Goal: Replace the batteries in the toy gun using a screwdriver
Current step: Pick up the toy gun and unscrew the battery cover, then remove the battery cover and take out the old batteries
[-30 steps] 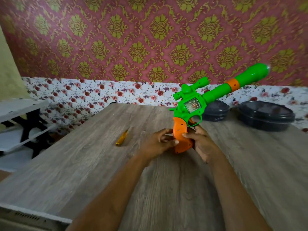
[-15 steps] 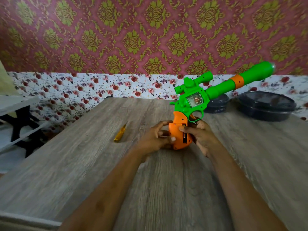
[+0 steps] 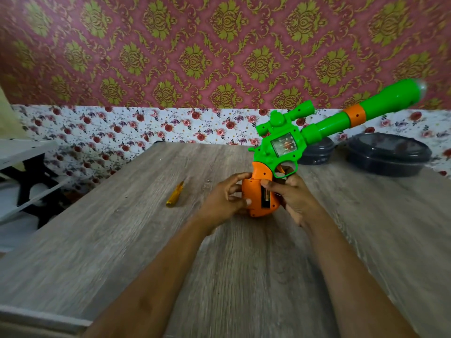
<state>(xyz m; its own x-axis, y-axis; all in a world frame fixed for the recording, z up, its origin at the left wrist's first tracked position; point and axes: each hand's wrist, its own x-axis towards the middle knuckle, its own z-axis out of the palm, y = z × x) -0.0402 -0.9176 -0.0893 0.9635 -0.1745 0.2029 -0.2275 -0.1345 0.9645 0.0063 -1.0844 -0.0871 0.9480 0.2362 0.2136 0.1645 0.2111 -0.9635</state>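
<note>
Wide bare table (image 3: 102,240) left of the left hand (image 3: 223,200), only a yellow screwdriver (image 3: 174,194) lying flat there, toy gun (image 3: 264,152) barrel slanting up to the right above a small dark container (image 3: 317,153), large dark container (image 3: 388,154) just beside it, both near the far wall (image 3: 170,128), white shelf (image 3: 24,152) beyond the table's left edge.

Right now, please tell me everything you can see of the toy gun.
The toy gun looks plastic: green body, small scope, long barrel with an orange ring, clear side window, orange grip. It stands grip down over the wooden table, barrel rising to the right. A dark narrow opening shows in the grip. Both the left hand and the right hand hold the grip.
</note>
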